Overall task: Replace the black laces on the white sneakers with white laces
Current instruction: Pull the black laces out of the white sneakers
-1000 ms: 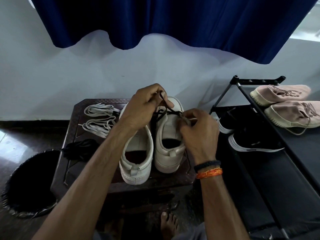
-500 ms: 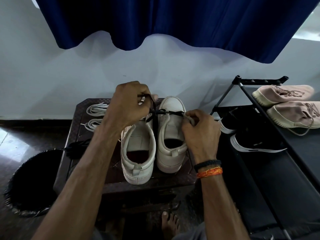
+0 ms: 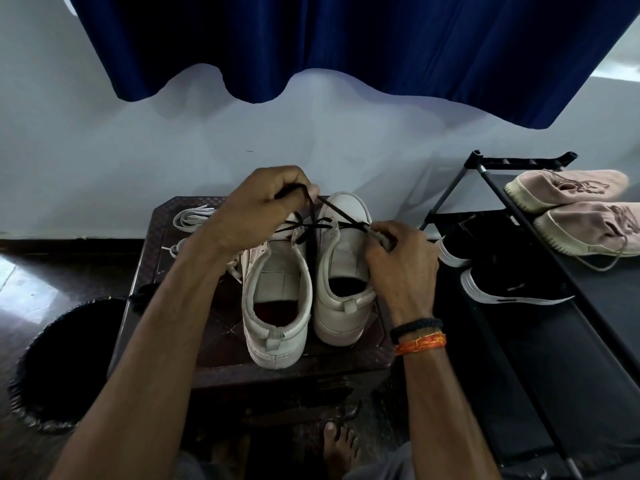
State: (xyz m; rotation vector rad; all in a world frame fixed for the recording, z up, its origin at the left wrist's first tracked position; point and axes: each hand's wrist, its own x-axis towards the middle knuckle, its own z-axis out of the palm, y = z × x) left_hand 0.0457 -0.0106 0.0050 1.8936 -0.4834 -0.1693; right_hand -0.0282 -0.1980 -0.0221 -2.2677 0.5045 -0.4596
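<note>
Two white sneakers stand side by side on a dark stool (image 3: 346, 362), heels toward me: the left sneaker (image 3: 277, 306) and the right sneaker (image 3: 341, 271). A black lace (image 3: 313, 216) runs across the right sneaker's eyelets. My left hand (image 3: 263, 209) pinches one black strand and holds it up above the shoes. My right hand (image 3: 398, 258) grips the right sneaker's side near its eyelets, fingers curled on its edge. White laces (image 3: 192, 216) lie at the stool's far left, partly hidden by my left arm. A loose black lace (image 3: 142, 292) sits at the stool's left edge.
A black bin (image 3: 65, 362) stands on the floor at the left. A black shoe rack (image 3: 540, 306) at the right holds pink shoes (image 3: 568, 188) and black shoes (image 3: 512, 282). A blue curtain (image 3: 346, 46) hangs above. My bare foot (image 3: 337, 445) shows below the stool.
My left hand swung left with the black strand, then came back toward the middle and rose, drawing the lace up. My right hand stayed on the right sneaker's side.
</note>
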